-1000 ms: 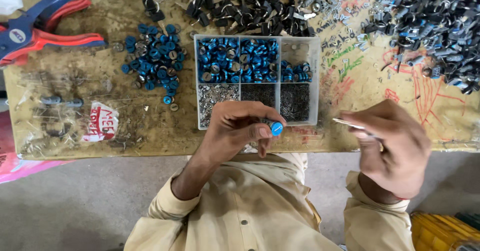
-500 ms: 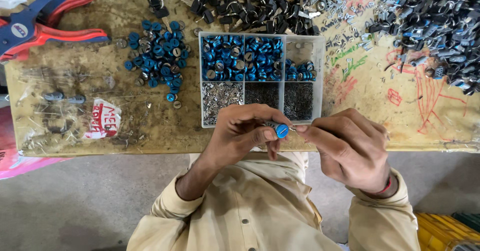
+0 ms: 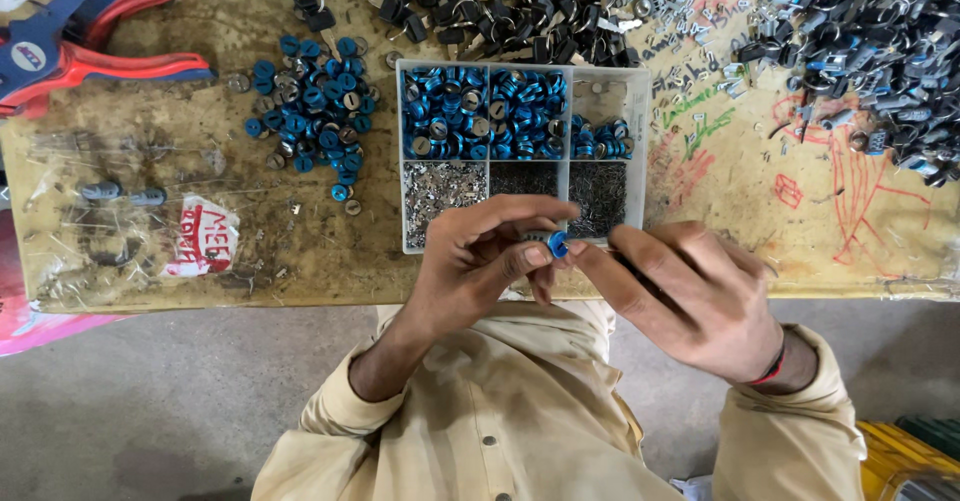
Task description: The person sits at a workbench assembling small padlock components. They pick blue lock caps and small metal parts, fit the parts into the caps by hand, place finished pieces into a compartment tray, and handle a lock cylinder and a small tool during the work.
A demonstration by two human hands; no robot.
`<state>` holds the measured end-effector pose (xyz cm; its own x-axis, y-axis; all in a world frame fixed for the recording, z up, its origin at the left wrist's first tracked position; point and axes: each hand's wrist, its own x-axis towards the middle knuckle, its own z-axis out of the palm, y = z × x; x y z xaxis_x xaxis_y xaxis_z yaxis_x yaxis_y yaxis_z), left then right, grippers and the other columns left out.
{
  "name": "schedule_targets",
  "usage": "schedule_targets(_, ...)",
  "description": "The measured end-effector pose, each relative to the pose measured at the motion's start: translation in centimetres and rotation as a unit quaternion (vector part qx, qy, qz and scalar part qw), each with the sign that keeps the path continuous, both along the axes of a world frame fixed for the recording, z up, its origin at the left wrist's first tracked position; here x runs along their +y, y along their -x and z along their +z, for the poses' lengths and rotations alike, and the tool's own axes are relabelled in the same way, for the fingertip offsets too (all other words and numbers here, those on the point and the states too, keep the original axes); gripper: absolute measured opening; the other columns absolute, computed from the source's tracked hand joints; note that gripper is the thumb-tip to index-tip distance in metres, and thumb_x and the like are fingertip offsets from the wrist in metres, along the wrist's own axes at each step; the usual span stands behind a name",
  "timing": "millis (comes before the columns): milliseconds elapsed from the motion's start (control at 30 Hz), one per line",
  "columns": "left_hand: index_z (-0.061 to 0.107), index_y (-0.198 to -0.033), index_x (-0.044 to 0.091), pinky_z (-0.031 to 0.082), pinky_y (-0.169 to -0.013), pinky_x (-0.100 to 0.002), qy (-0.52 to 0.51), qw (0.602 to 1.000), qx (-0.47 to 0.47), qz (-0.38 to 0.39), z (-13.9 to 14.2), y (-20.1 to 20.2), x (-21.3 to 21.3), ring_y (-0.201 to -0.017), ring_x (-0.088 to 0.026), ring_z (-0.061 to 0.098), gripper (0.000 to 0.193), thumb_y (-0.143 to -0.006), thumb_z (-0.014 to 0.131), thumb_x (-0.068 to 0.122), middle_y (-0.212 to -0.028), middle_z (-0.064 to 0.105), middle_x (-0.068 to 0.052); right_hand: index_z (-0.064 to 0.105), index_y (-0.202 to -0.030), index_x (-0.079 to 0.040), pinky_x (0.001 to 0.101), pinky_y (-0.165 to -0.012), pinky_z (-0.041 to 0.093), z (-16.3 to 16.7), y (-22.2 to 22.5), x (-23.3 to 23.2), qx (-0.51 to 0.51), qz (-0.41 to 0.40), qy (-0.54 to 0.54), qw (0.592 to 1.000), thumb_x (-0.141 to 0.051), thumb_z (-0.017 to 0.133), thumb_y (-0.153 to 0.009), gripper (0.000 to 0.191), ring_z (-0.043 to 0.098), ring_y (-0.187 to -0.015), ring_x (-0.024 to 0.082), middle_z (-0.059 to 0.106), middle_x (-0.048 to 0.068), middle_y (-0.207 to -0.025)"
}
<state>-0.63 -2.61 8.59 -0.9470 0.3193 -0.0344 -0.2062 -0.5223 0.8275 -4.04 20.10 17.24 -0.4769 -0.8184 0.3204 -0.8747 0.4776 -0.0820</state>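
Observation:
My left hand (image 3: 480,261) pinches a small blue round cap (image 3: 557,244) between thumb and fingers at the table's near edge. My right hand (image 3: 690,296) is closed on a thin metal pin, its fingertips touching the blue cap. Just behind both hands stands a clear compartment box (image 3: 640,151) holding blue caps in its far cells and small grey metal parts in its near cells.
A loose pile of blue caps (image 3: 315,111) lies left of the box. Red-and-blue pliers (image 3: 70,46) rest at far left. Black keys (image 3: 500,1) and dark lock parts (image 3: 860,41) cover the far side. A plastic bag (image 3: 150,221) lies at near left.
My right hand has moved left from the table's edge and met my left hand at the blue cap. My left hand stayed in place with the cap.

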Motion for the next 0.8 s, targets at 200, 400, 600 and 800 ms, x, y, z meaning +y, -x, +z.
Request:
schedule_targets(200,0.071,-0.126,0.001,0.062,-0.066,-0.024,0.120,0.988,0.078,0.050,0.7,-0.2,-0.4,-0.075,-0.009,0.071,0.022,-0.105,0.063,0.004,-0.096,0.073,-0.006,0.067,-0.128,-0.001,0.0353,-0.070,0.056,-1.2,0.5,-0.3,-0.012,0.022,0.012,1.000,-0.003,0.073,-0.076,0.052,0.065,-0.090,0.024,0.068,0.010,-0.111)
schedule_targets(400,0.072,-0.125,0.001,0.056,-0.065,-0.023,0.203,0.967,0.105,0.116,1.1,-1.1,-0.5,-0.071,-0.008,0.068,0.021,-0.107,0.064,0.003,-0.088,0.070,-0.004,0.061,-0.129,0.007,0.0378,-0.066,0.054,-3.6,0.2,-1.3,-0.026,0.012,0.055,0.998,0.010,0.064,-0.076,0.053,0.063,-0.084,0.027,0.068,0.017,-0.109)
schedule_targets(600,0.072,-0.122,0.002,0.057,-0.057,-0.023,0.237,0.941,0.000,0.244,1.2,-1.7,0.8,-0.066,-0.008,0.067,0.023,-0.101,0.065,-0.002,-0.089,0.073,-0.006,0.048,-0.131,0.022,0.0409,-0.067,0.051,-6.1,-0.9,-5.1,0.001,-0.015,0.081,0.997,0.017,0.059,-0.092,0.041,0.064,-0.085,0.029,0.063,0.026,-0.113)
schedule_targets(800,0.071,-0.124,0.001,0.058,-0.077,-0.029,0.379,0.833,0.083,0.395,1.4,-2.1,-0.4,-0.087,-0.015,0.072,0.026,-0.101,0.064,-0.006,-0.103,0.074,-0.012,0.044,-0.137,0.023,0.0378,-0.066,0.052,-6.2,-0.9,-9.6,-0.013,-0.021,0.051,0.998,0.005,0.064,-0.095,0.049,0.059,-0.079,0.028,0.058,0.021,-0.100)
